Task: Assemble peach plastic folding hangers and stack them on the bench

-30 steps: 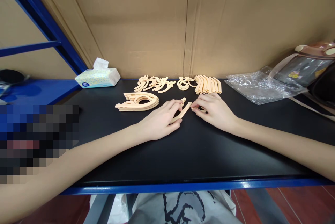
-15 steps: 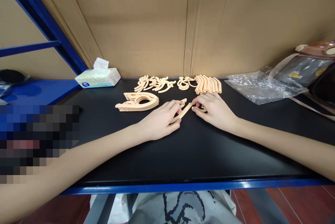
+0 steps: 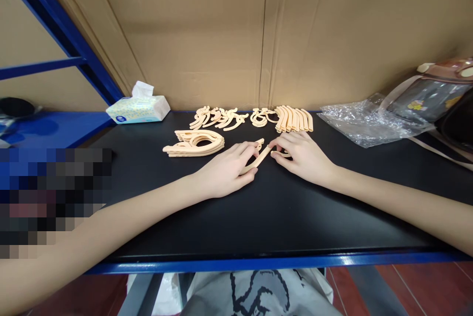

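My left hand [image 3: 231,168] grips a beige curved plastic piece [image 3: 260,157] between thumb and fingers, above the black tabletop. One fingertip of my right hand [image 3: 301,156] touches the upper right end of that piece. Under the right fingers, a beige hook [image 3: 280,154] shows in part, pinched by the thumb. Left of my hands lies a stack of beige hanger-shaped frames [image 3: 195,143]. Behind them are loose curved arms [image 3: 221,118], a few hooks [image 3: 259,119] and a row of curved arms [image 3: 293,119].
A tissue pack [image 3: 138,109] sits at the back left. Crumpled clear plastic [image 3: 369,119] and a strapped clear bottle [image 3: 428,99] lie at the right. Cardboard [image 3: 192,35] stands behind the black table [image 3: 236,227]; a blue frame [image 3: 92,74] rises at left.
My right fingertip has come onto the end of the piece in my left hand, covering the small hole there. The hands have otherwise barely moved.
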`<move>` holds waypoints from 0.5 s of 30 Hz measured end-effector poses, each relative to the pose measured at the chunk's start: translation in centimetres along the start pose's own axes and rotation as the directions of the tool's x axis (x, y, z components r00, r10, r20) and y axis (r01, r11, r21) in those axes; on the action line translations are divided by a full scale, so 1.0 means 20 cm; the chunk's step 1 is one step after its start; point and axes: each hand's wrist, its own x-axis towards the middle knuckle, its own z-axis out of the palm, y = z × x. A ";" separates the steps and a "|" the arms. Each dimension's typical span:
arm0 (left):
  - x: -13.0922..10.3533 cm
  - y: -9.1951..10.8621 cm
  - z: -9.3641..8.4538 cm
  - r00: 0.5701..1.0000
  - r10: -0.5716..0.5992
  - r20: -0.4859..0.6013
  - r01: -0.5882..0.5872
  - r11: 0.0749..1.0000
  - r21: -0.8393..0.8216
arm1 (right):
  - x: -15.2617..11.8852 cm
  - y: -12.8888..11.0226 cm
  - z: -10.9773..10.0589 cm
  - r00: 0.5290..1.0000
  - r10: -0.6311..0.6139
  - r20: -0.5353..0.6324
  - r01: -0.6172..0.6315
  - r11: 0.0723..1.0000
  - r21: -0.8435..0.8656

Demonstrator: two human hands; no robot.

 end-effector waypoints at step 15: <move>0.00 0.03 0.01 0.997 -0.071 -0.026 0.074 0.982 0.171 | 0.00 0.01 0.01 1.000 -0.016 -0.003 0.016 0.999 -0.032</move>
